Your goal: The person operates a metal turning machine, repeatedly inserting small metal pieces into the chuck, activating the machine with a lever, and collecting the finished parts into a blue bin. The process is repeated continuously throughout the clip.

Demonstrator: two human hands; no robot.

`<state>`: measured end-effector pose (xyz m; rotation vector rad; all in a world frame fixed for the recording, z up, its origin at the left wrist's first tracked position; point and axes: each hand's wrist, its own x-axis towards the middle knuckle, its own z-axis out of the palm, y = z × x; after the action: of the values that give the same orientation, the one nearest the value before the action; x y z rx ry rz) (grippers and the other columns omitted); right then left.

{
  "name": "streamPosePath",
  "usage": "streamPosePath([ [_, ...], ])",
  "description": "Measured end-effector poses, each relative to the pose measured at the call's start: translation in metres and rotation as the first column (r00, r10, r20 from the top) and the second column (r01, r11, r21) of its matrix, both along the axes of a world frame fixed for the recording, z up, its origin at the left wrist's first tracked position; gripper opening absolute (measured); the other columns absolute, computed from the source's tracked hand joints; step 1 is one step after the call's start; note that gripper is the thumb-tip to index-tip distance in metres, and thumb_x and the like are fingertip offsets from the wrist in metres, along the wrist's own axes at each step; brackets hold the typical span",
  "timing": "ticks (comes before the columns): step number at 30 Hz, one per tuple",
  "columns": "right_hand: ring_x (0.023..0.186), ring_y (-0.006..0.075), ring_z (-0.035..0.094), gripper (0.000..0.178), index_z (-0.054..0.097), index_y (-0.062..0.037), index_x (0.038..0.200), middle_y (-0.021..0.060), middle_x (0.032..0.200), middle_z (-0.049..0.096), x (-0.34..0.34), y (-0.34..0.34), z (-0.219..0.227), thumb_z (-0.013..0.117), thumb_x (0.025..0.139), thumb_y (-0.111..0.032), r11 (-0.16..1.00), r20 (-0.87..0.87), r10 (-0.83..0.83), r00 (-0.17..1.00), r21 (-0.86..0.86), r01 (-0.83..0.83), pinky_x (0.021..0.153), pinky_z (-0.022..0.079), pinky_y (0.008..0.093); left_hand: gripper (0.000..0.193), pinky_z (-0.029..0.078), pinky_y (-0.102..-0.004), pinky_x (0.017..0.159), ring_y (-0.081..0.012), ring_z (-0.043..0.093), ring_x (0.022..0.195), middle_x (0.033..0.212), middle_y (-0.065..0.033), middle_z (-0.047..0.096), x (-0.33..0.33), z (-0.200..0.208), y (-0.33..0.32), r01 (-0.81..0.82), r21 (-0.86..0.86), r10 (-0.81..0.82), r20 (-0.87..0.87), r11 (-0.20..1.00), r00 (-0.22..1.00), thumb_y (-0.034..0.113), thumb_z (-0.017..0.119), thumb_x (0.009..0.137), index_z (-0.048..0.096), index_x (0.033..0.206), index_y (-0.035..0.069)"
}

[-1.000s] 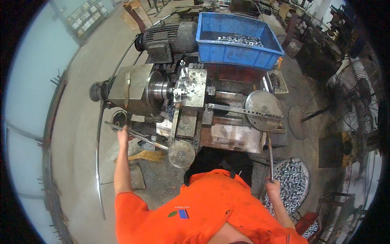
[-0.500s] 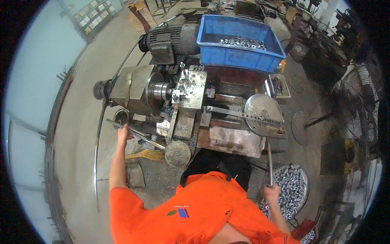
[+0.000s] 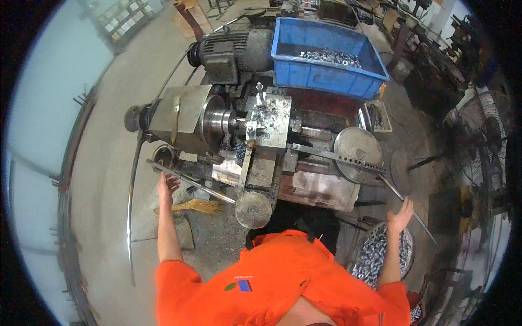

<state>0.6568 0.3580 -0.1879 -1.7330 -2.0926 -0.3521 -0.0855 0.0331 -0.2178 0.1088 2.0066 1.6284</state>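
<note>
My left hand (image 3: 167, 186) is open, fingers spread, just below a long metal lever rod (image 3: 190, 180) that runs to a round disc (image 3: 253, 210) on a lathe. On the right, my right hand (image 3: 399, 216) is raised with its fingers stretched out, against or right beside a second lever rod (image 3: 399, 195). That rod slants away from a large round handwheel (image 3: 358, 154). Between them, the tool block (image 3: 273, 120) stands to the right of the chuck (image 3: 217, 120), with metal shavings on top. A brush (image 3: 175, 120) lies on the headstock cover.
A blue bin (image 3: 329, 73) of small metal parts stands behind the lathe, beside a motor (image 3: 234, 51). Near my right arm is a basket (image 3: 409, 247) full of shiny metal parts. A straw broom (image 3: 198, 206) lies on the floor at left. A fan (image 3: 486, 130) stands far right.
My left hand has let go of its lever rod. The right lever has swung outward to the right, my right hand moving up and uncurling. The tool block has shifted right, away from the chuck.
</note>
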Motion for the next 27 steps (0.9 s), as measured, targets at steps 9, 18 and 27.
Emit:
streamPosePath([
  [9,0.097,0.0334,0.053,0.046,0.057,0.0011,0.101,0.0195,0.105,0.056,-0.069,-0.084,-0.006,0.056,0.056,-0.01,0.868,-0.416,0.017,0.909,-0.446,-0.22,0.086,0.041,0.0345,0.045,0.047,-0.0403,0.074,-0.0302,0.059,0.089,0.091,-0.0162,0.061,0.043,-0.052,0.029,0.107,-0.979,-0.823,-0.087,0.176,0.562,0.047,0.051,0.078,0.061,0.092,0.006],
  [18,0.079,0.0319,0.06,0.033,0.063,-0.0014,0.086,0.0168,0.085,0.061,-0.114,-0.067,0.028,0.058,0.055,-0.01,0.815,-0.444,0.091,0.892,-0.481,-0.323,0.071,0.047,0.0345,0.041,0.046,-0.0409,0.076,-0.0317,0.056,0.092,0.098,-0.0168,0.059,0.068,-0.076,0.019,0.152,-0.962,-0.787,-0.089,0.227,0.611,0.042,0.049,0.08,0.057,0.095,0.004],
  [27,0.079,0.0301,0.059,0.032,0.062,-0.0036,0.087,0.0145,0.085,0.061,-0.22,0.007,0.131,0.059,0.055,-0.007,0.754,-0.445,0.515,0.733,-0.171,-0.634,0.071,0.046,0.036,0.049,0.046,-0.0383,0.073,-0.0303,0.058,0.089,0.096,-0.0156,0.061,0.02,-0.082,-0.008,0.386,-0.891,-0.876,-0.025,0.238,0.482,0.043,0.056,0.075,0.055,0.105,0.003],
])
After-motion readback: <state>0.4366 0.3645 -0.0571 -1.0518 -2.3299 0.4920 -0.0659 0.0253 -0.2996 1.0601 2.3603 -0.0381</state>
